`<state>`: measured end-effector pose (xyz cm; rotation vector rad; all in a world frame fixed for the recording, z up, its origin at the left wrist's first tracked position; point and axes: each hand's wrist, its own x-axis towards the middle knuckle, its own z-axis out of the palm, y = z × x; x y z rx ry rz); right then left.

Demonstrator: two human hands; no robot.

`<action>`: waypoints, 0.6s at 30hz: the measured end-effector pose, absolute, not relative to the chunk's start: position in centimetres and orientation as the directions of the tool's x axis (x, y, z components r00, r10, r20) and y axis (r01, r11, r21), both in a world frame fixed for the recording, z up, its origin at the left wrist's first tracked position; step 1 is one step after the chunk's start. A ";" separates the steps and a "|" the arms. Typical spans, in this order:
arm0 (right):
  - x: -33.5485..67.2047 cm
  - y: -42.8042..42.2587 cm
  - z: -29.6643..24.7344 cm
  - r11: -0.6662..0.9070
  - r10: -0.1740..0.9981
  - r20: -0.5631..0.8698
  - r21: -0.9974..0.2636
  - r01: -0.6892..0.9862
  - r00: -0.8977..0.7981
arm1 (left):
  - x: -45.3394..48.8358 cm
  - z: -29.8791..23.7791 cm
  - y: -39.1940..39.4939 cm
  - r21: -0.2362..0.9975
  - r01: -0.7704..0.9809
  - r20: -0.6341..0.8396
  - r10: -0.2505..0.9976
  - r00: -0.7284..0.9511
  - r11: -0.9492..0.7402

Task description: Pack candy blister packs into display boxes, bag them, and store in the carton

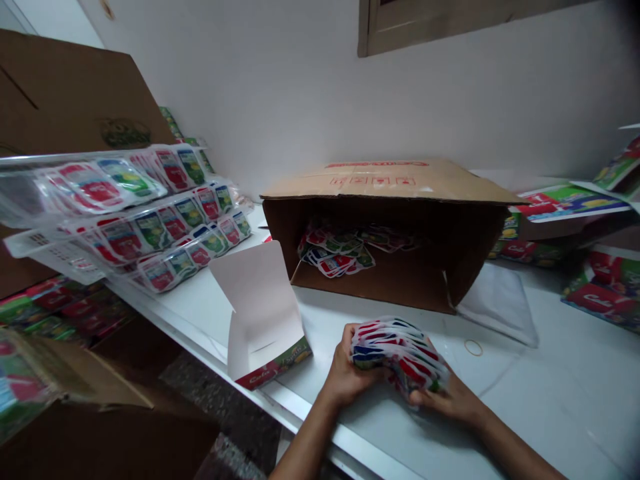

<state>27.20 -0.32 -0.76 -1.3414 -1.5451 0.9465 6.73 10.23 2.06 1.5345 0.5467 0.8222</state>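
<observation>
A thick stack of printed sachets (pixel 395 343), with red, blue and green on white edges, is gripped between both hands just above the white table. My left hand (pixel 350 370) is closed round the stack's left end. Round its right end my right hand (pixel 443 393) is closed, with the thumb toward me. The stack bows upward in the middle, and motion blurs its lower right part. To the left of my hands stands an open small carton (pixel 273 343), its white inside showing and its lid raised. More loose sachets (pixel 335 253) lie inside a cardboard box behind the stack.
The cardboard box (pixel 390 183) lies on its side, its opening toward me. Clear packs of sachets (pixel 165 227) are piled at the left. A rubber band (pixel 473 347) and a plastic bag (pixel 500 303) lie on the table (pixel 565 393). Printed cartons (pixel 605 287) stand at the right.
</observation>
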 end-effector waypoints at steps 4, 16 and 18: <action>26.9 0.3 -1.4 0.198 0.979 0.197 -0.871 0.450 -0.051 | 6.4 2.2 10.4 0.976 -0.165 0.214 0.758 0.617 -0.142; 26.5 2.9 1.2 0.257 0.958 0.175 -0.873 0.415 -0.225 | 5.4 3.1 10.8 0.972 -0.181 0.233 0.745 0.626 -0.151; 26.5 3.1 0.8 0.261 0.962 0.195 -0.860 0.439 -0.190 | 5.1 3.0 10.9 0.971 -0.159 0.238 0.734 0.636 -0.176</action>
